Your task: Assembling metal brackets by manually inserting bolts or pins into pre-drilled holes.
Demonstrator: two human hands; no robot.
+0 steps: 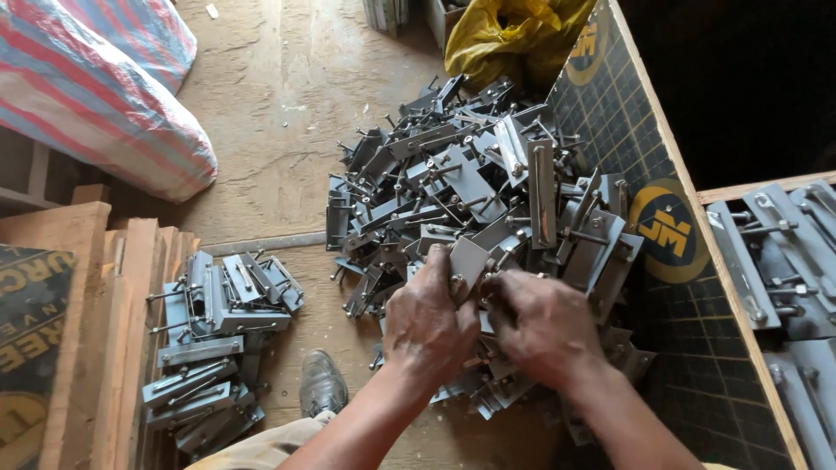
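2 hands meet over one grey metal bracket (468, 261) at the near edge of the bracket heap (479, 183) — left hand (429, 322) gripping its plate, right hand (540, 324) closed on the same piece, though its fingertips are hidden behind the knuckles. Dark patterned board (688, 331) walls the heap's right side; bare floor (279, 113) lies open to the left, toward the stacked brackets (213, 348) — partly cut off by planks (96, 305).

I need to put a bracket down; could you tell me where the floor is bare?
Bare floor lies between the striped sack and the bracket pile. It is crowded around both hands and the stacked brackets.
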